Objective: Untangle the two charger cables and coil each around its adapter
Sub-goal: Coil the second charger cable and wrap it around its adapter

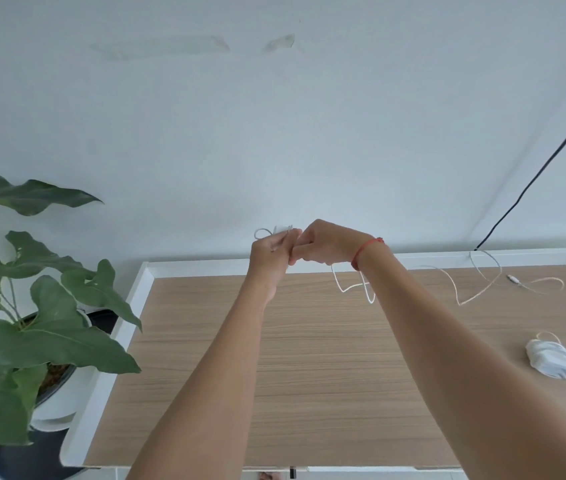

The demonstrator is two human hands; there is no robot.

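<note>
My left hand (269,252) is raised above the far edge of the table and closed on a white adapter (282,229), of which only the top shows, with a small cable loop beside it. My right hand (326,245) touches the left one and pinches the white cable (354,287). That cable hangs under my right wrist, then trails right across the table to its plug (514,280). A second charger (551,358), cable wound around its adapter, lies on the table at the right.
The wooden table (274,375) has a white raised rim. A large-leafed potted plant (32,323) stands off its left side. A black cable (534,174) runs down the white wall at the right to the table's back edge.
</note>
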